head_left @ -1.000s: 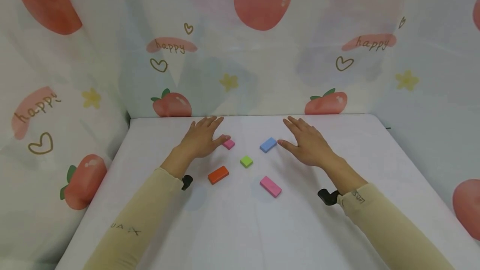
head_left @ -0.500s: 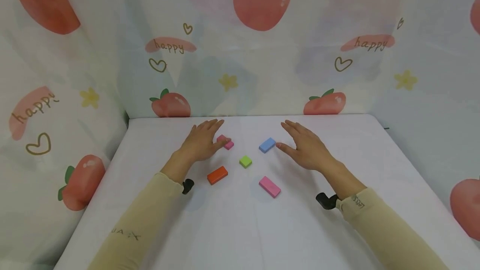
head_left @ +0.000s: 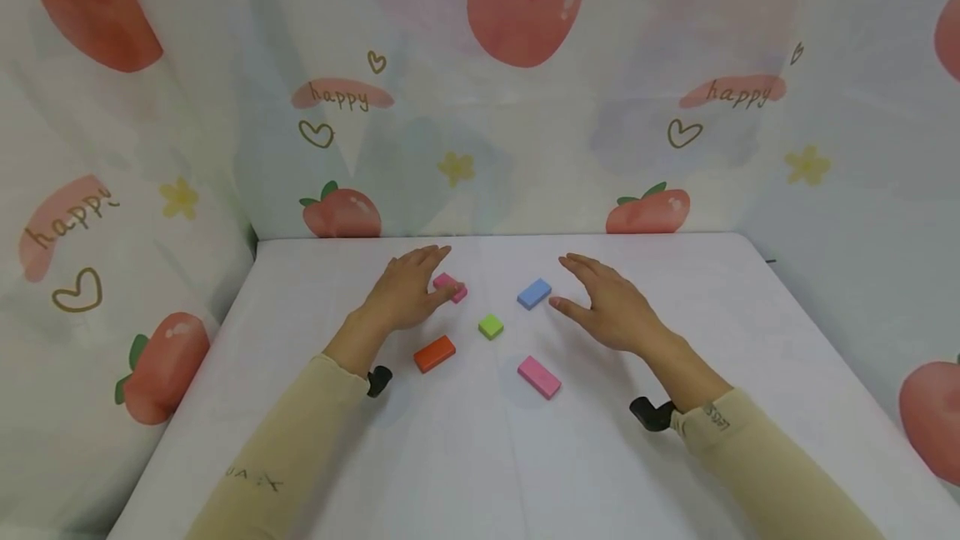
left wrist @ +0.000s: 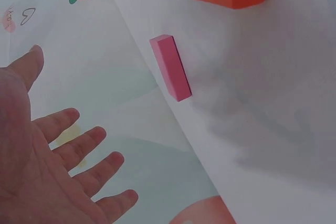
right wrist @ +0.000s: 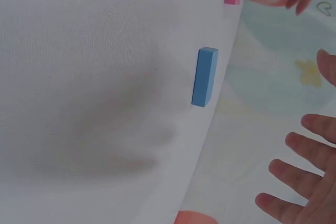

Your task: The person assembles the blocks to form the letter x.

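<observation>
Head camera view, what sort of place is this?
Probably a makeshift filming booth, though I can't be sure: a white table sits between fruit-print backdrops, colored blocks lie spread on it, and a small black gadget shows at each sleeve cuff.

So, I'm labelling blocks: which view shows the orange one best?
The head view: the orange block is whole. The left wrist view crops it at the top; in the right wrist view, I can't identify it.

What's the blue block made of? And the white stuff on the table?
The blue block could be painted wood or plastic: smooth, evenly coloured, straight-edged, without strong shine. The white cover looks like matte cloth, with a faint crease, but I can't be sure.
</observation>
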`<act>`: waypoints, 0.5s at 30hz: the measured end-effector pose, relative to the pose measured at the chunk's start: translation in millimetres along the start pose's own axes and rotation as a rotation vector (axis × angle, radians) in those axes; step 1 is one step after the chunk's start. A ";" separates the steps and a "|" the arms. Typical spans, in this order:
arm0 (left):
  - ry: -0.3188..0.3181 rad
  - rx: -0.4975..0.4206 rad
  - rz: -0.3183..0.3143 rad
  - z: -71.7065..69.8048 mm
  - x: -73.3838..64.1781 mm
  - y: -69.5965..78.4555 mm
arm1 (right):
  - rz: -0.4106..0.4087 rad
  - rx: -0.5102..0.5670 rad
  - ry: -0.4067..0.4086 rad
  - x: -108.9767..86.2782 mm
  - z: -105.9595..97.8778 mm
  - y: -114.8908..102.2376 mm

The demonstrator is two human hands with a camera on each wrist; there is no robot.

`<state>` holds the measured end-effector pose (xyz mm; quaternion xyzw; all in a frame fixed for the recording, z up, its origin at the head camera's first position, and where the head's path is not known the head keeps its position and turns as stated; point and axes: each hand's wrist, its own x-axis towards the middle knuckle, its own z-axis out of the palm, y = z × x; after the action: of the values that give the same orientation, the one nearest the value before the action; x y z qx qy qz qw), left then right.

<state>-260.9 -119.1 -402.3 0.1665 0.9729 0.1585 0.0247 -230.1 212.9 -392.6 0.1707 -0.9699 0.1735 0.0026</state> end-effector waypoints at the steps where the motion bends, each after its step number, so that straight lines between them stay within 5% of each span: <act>1: 0.001 -0.008 0.004 0.4 -0.5 0.5 | 0.003 0.000 0.002 -0.4 1.0 -0.3; 15: 0.026 -0.112 -0.017 11.0 -3.9 6.3 | 0.035 0.038 -0.010 -6.9 8.0 -4.5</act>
<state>-254.1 -111.4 -410.8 0.1546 0.9641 0.2145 0.0227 -221.6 208.5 -399.0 0.1547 -0.9693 0.1911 -0.0088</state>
